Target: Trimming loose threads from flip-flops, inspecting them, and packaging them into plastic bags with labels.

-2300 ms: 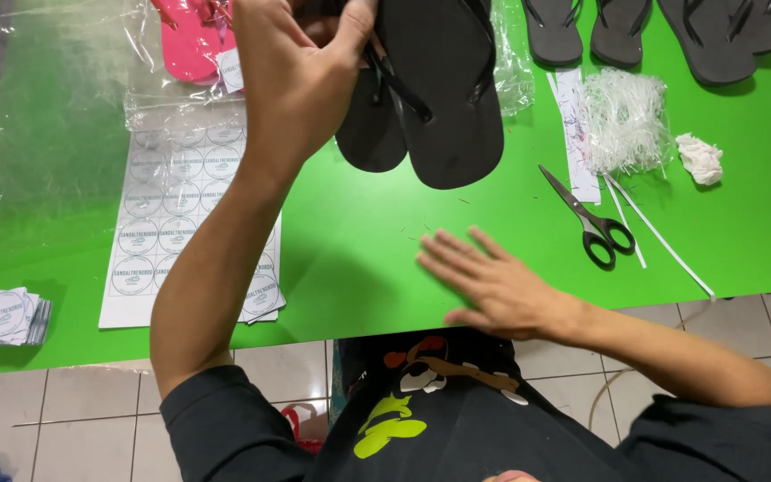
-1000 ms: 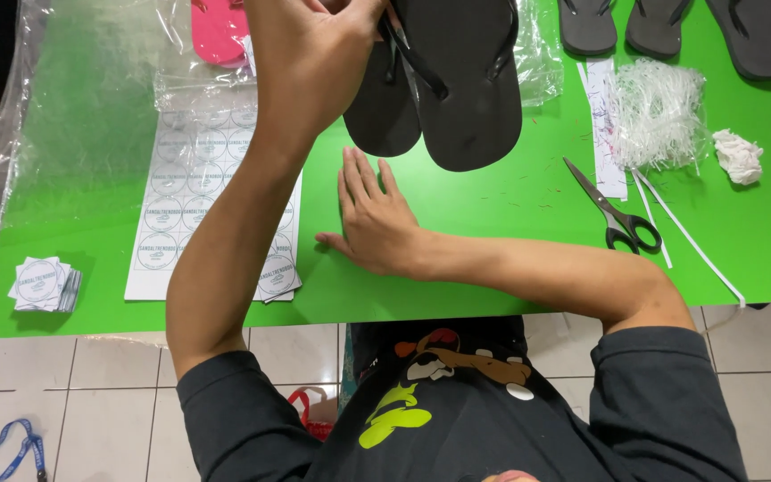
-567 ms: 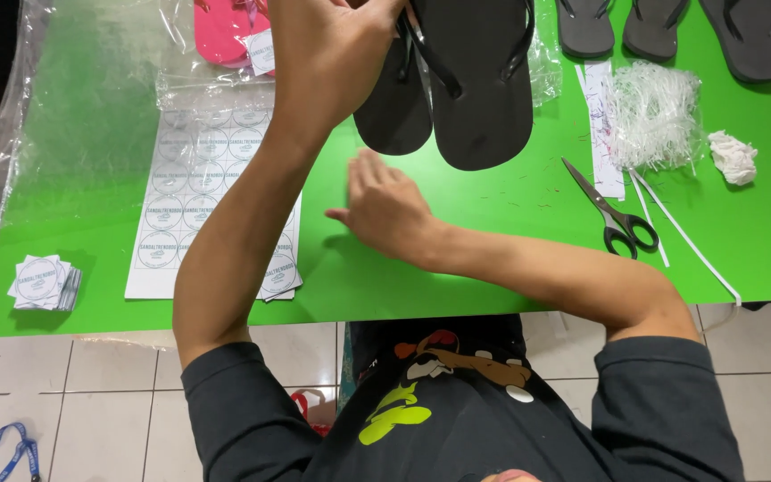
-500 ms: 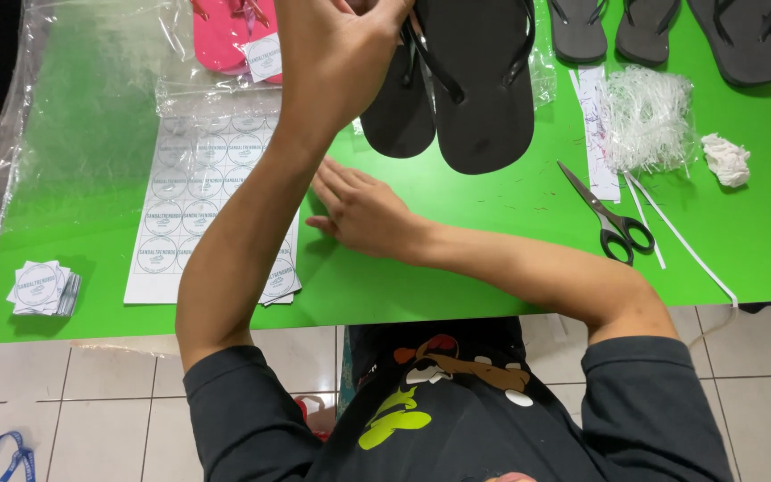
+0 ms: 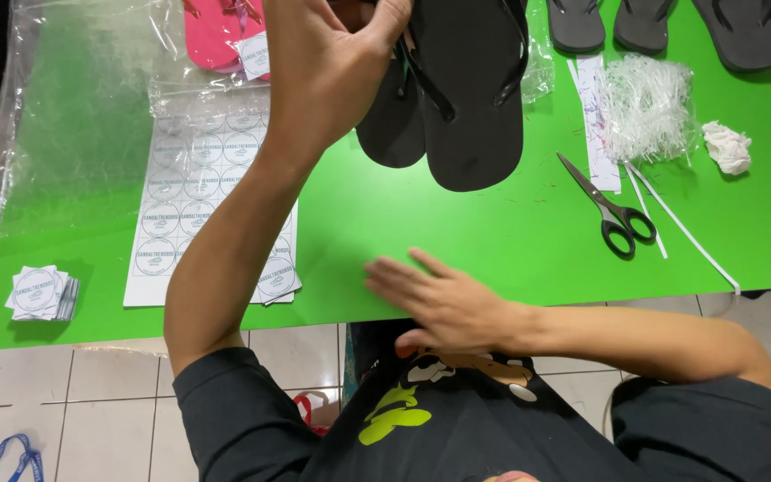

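Observation:
My left hand (image 5: 327, 67) is raised over the green table (image 5: 493, 241) and grips a pair of black flip-flops (image 5: 466, 98) by their straps, soles hanging toward me. My right hand (image 5: 443, 303) lies flat with fingers spread at the table's near edge, holding nothing. A sheet of round white stickers (image 5: 203, 192) lies left of my left forearm, partly under clear plastic.
Black-handled scissors (image 5: 613, 210) and thin white strips (image 5: 680, 228) lie to the right, beside a pile of white plastic ties (image 5: 649, 107) and a crumpled white scrap (image 5: 727, 145). Pink flip-flops (image 5: 216, 31) in a clear bag (image 5: 82, 116) sit far left. Cut stickers (image 5: 39, 293) are stacked near the left corner. Grey flip-flops (image 5: 662, 27) line the far edge.
My right hand has slid from beside the sticker sheet back toward me and to the right, ending at the table's near edge. The left hand still holds the flip-flops up.

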